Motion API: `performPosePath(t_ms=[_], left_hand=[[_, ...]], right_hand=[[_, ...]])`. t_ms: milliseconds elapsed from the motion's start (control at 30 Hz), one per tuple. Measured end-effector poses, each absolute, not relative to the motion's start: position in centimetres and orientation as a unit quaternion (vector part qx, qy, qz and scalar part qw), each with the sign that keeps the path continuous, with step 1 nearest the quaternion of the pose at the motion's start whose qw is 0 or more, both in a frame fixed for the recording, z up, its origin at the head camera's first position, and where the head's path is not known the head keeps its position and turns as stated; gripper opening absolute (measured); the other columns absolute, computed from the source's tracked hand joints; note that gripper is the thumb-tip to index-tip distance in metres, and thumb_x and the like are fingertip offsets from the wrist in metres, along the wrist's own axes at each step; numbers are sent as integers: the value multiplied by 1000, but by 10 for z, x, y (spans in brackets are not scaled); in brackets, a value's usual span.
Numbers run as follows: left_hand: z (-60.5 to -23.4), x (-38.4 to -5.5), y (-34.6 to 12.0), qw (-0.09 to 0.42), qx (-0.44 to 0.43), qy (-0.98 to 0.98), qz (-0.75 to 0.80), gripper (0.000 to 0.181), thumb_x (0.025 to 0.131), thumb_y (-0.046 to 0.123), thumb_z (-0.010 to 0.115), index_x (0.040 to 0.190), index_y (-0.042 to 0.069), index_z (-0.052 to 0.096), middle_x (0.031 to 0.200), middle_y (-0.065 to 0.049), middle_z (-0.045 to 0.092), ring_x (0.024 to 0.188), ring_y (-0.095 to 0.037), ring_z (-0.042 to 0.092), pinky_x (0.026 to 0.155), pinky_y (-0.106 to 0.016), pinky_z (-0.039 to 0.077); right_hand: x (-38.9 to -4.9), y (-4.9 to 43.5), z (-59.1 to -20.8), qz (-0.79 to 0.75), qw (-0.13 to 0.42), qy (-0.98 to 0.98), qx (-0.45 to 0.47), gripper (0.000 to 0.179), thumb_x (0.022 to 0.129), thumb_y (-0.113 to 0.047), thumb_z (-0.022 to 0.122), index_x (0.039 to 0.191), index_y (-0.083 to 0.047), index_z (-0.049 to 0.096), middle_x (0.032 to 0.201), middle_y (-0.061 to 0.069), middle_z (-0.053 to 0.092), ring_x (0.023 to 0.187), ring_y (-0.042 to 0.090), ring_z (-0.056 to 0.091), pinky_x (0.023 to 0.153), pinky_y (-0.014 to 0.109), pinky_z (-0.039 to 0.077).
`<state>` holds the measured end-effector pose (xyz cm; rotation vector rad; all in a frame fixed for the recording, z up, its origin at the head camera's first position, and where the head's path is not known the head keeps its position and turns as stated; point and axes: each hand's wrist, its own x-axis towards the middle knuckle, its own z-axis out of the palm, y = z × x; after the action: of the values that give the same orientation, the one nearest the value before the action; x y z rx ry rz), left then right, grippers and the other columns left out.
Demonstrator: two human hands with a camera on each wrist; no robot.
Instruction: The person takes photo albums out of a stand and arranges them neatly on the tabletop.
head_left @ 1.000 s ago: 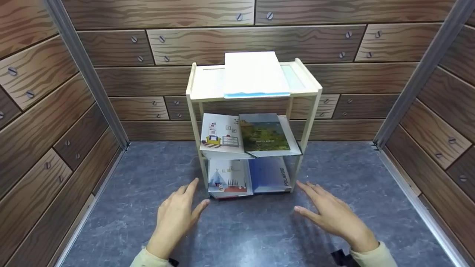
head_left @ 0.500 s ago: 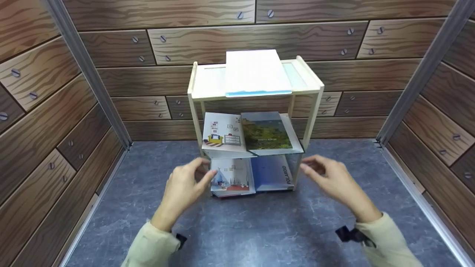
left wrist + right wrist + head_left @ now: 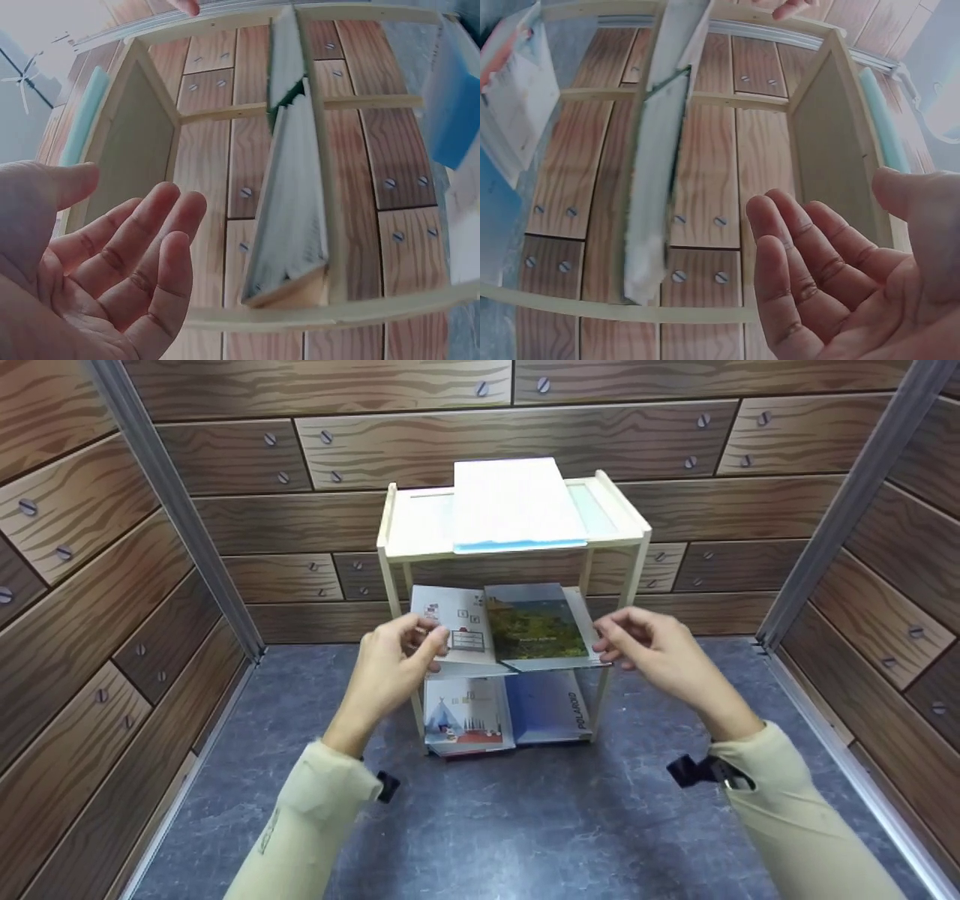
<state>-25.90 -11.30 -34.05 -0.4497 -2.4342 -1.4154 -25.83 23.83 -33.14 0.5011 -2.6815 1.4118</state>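
Note:
A small pale wooden shelf rack [image 3: 420, 525] holds books on three levels. My left hand [image 3: 390, 667] hovers in front of the middle shelf's left end, fingers loosely bent and holding nothing; it overlaps a white illustrated book [image 3: 469, 619]. Nothing is in my right hand [image 3: 664, 652] either, its relaxed fingers near the right end of that shelf, beside a photo album with a green landscape cover [image 3: 536, 626]. In the wrist views, the left palm [image 3: 112, 277] and right palm [image 3: 855, 292] face the rack, apart from the book edges [image 3: 289, 202].
A white book with a blue edge [image 3: 517, 502] lies on the top board. Below sit a white book with a tent picture [image 3: 465, 716] and a blue book marked POLAROID [image 3: 544, 709]. Wood-patterned walls [image 3: 495, 450] enclose the dark marbled floor [image 3: 480, 825].
Both hands have risen from beside the lower shelf to the height of the middle shelf, reaching forward. Their fingers, straighter before, are now more bent. The rack and books stay in place.

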Motion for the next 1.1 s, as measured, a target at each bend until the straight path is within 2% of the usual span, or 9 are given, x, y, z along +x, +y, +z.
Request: performPosePath(t_ms=[133, 267, 367, 467, 633, 767, 933, 1100], left_hand=[[-328, -267, -106, 145, -162, -836, -503, 22, 108, 27, 68, 112, 7, 77, 91, -11, 82, 71, -25, 79, 64, -28, 63], [-318, -274, -99, 144, -170, -823, -522, 23, 108, 30, 67, 110, 9, 77, 89, -12, 82, 70, -29, 79, 67, -42, 67], [-311, -277, -96, 144, -175, -817, -530, 25, 109, 34, 66, 110, 11, 76, 88, -10, 82, 71, -31, 79, 64, -45, 66], [-305, -280, -94, 144, -178, -811, -538, 28, 110, 36, 63, 111, 11, 76, 89, -12, 81, 73, -33, 80, 59, -36, 64], [-297, -286, -89, 136, -170, -800, -560, 32, 111, 38, 60, 109, 10, 75, 91, -14, 81, 71, -28, 80, 56, -28, 61], [-290, -289, -85, 138, -161, -798, -564, 35, 111, 41, 59, 107, 10, 77, 87, -9, 81, 68, -21, 79, 56, -28, 60], [-284, -290, -80, 147, -151, -799, -563, 39, 112, 42, 58, 101, 11, 78, 85, -5, 81, 72, -23, 79, 55, -27, 58], [-278, -291, -76, 150, -132, -798, -569, 44, 112, 44, 57, 91, 11, 77, 81, -3, 81, 71, -20, 78, 55, -27, 56]], right_hand=[[-266, 234, -322, 470, 41, -866, 167, 39, 114, -31, 56, 131, 2, 66, 115, 23, 78, 88, 6, 76, 78, 23, 65], [-273, 229, -314, 466, 57, -866, 171, 39, 114, -32, 56, 129, 2, 68, 112, 23, 79, 86, 6, 76, 76, 22, 64], [-276, 226, -308, 464, 60, -867, 172, 38, 115, -32, 54, 128, 1, 68, 111, 23, 78, 86, 6, 76, 75, 22, 64], [-280, 223, -301, 472, 58, -863, 170, 41, 115, -34, 52, 129, 1, 68, 111, 22, 78, 85, 6, 75, 73, 22, 64], [-285, 220, -291, 485, 56, -857, 166, 47, 116, -40, 47, 130, 0, 67, 112, 18, 79, 84, 6, 75, 73, 22, 63], [-287, 217, -283, 495, 51, -852, 162, 52, 116, -45, 44, 128, -1, 67, 109, 12, 79, 86, 9, 76, 76, 23, 63], [-290, 213, -275, 502, 44, -849, 158, 51, 116, -46, 42, 127, -1, 65, 103, 4, 79, 85, 8, 76, 75, 23, 63], [-295, 208, -271, 507, 51, -846, 155, 52, 116, -47, 43, 125, -1, 65, 102, 3, 81, 84, 9, 77, 73, 23, 63]])
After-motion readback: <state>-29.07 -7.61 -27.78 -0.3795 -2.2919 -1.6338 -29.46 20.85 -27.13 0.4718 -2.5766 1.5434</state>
